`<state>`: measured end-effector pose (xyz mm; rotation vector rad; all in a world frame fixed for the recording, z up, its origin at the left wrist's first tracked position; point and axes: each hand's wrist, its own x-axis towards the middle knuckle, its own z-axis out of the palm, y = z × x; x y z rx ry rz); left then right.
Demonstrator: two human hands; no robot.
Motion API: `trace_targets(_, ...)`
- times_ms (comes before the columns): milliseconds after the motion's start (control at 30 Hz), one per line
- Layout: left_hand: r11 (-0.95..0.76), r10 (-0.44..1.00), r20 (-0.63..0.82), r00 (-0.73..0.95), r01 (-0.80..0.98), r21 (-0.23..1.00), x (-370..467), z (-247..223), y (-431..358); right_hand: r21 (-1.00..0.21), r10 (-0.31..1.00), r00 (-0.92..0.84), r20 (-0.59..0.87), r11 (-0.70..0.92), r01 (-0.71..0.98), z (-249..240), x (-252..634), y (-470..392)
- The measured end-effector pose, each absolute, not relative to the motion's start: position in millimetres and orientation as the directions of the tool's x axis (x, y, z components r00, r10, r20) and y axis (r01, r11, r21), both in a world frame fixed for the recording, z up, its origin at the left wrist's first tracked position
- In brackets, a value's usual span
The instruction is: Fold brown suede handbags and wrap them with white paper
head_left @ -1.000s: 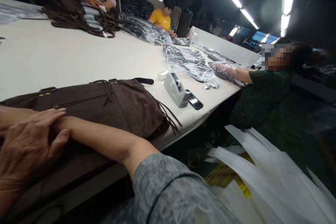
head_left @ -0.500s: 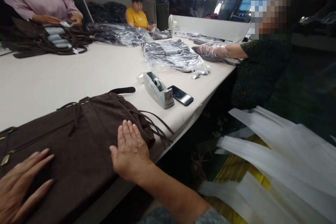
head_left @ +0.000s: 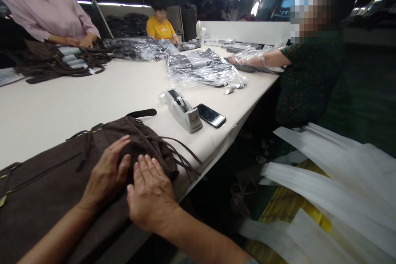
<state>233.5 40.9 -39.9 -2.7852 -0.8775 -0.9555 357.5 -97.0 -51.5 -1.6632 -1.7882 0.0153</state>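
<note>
A dark brown bag (head_left: 40, 198) with zips, thin cords and a strap end lies flat along the near edge of the table. My left hand (head_left: 108, 173) rests on its upper face, fingers extended and holding nothing. Close beside it on the right, my right hand (head_left: 151, 194) lies flat on the bag near the corded end, its fingers straight and empty. Beyond the bag stand a grey tape dispenser (head_left: 182, 111) and, touching or almost touching it, a black phone (head_left: 210, 115).
Plastic-wrapped bags (head_left: 201, 66) lie mid-table. A person in pink (head_left: 62, 12) handles brown bags (head_left: 52, 60) at far left; a person in yellow (head_left: 161, 29) is behind. At right, a person in dark green (head_left: 312, 70) stands near white sheets (head_left: 324, 189).
My left hand has moved right and up across the bag, from the lower left to beside my right hand. My right hand has stayed nearly in place. The person in pink has lowered their hands.
</note>
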Motion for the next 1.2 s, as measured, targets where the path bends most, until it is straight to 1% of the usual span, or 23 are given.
trace_targets(100, -0.823, 0.476, 0.649, 0.594, 0.561, 0.091, 237.1, -41.0, 32.7, -0.519, 0.861, 0.077, 0.502, 0.228, 0.824, -39.1, 364.9, -102.3)
trace_targets(167, -0.810, 0.477, 0.668, 0.571, 0.581, 0.082, 238.3, -40.4, 28.0, -0.571, 0.853, 0.141, 0.502, 0.205, 0.795, -20.0, 373.7, -99.0)
trace_targets(200, -0.808, 0.479, 0.664, 0.573, 0.584, 0.078, 238.5, -40.2, 26.6, -0.580, 0.856, 0.181, 0.485, 0.159, 0.799, -8.6, 378.6, -94.1)
trace_targets(267, -0.802, 0.489, 0.657, 0.574, 0.593, 0.079, 238.0, -40.4, 25.7, -0.549, 0.882, 0.250, 0.400, 0.012, 0.836, 13.4, 387.7, -77.7)
trace_targets(300, -0.801, 0.490, 0.655, 0.575, 0.593, 0.079, 237.6, -40.9, 25.9, -0.515, 0.905, 0.268, 0.331, -0.065, 0.855, 22.2, 391.3, -66.8)
trace_targets(367, -0.805, 0.487, 0.655, 0.577, 0.588, 0.081, 236.5, -42.2, 27.2, -0.443, 0.952, 0.267, 0.148, -0.178, 0.879, 33.3, 396.4, -43.4)
trace_targets(433, -0.812, 0.481, 0.652, 0.587, 0.578, 0.079, 235.4, -43.4, 28.5, -0.397, 0.977, 0.213, -0.025, -0.206, 0.895, 36.2, 400.1, -22.4)
trace_targets(467, -0.817, 0.474, 0.652, 0.591, 0.571, 0.076, 234.9, -43.7, 29.0, -0.386, 0.979, 0.187, -0.080, -0.203, 0.900, 35.7, 402.0, -14.3)
trace_targets(500, -0.822, 0.466, 0.653, 0.597, 0.564, 0.071, 234.5, -43.9, 29.3, -0.380, 0.979, 0.172, -0.113, -0.203, 0.902, 34.5, 404.4, -8.1)
trace_targets(600, -0.829, 0.457, 0.652, 0.605, 0.555, 0.066, 233.8, -43.6, 29.2, -0.393, 0.973, 0.181, -0.140, -0.223, 0.892, 29.5, 415.0, 0.6)
trace_targets(767, -0.833, 0.444, 0.652, 0.614, 0.552, 0.047, 234.6, -41.9, 28.4, -0.505, 0.958, 0.174, -0.229, -0.270, 0.820, 16.5, 432.4, 3.5)
trace_targets(833, -0.839, 0.425, 0.660, 0.619, 0.544, 0.030, 235.1, -41.2, 28.1, -0.600, 0.959, 0.134, -0.251, -0.263, 0.756, 9.8, 433.9, 6.0)
trace_targets(933, -0.842, 0.410, 0.673, 0.615, 0.540, 0.020, 235.4, -39.8, 26.9, -0.783, 0.970, 0.080, -0.230, -0.234, 0.576, 4.2, 430.1, 8.4)
trace_targets(1033, -0.828, 0.436, 0.692, 0.575, 0.557, 0.059, 235.4, -38.2, 24.5, -0.858, 0.988, 0.095, -0.123, -0.154, 0.491, 6.5, 422.8, 6.2)
trace_targets(1067, -0.824, 0.450, 0.696, 0.559, 0.561, 0.082, 235.5, -38.0, 23.9, -0.885, 0.989, 0.099, -0.108, -0.141, 0.444, 7.7, 420.6, 4.6)
trace_targets(1133, -0.820, 0.477, 0.689, 0.546, 0.558, 0.126, 235.8, -39.1, 23.9, -0.955, 0.986, 0.075, -0.151, -0.165, 0.246, 8.1, 417.8, 0.9)
trace_targets(1167, -0.823, 0.485, 0.674, 0.557, 0.552, 0.135, 236.0, -40.4, 24.8, -0.973, 0.981, 0.046, -0.191, -0.195, 0.126, 6.9, 417.4, -0.7)
trace_targets(1200, -0.831, 0.481, 0.649, 0.589, 0.541, 0.125, 236.1, -42.3, 26.4, -0.973, 0.974, 0.024, -0.224, -0.225, 0.042, 4.8, 417.8, -1.8)
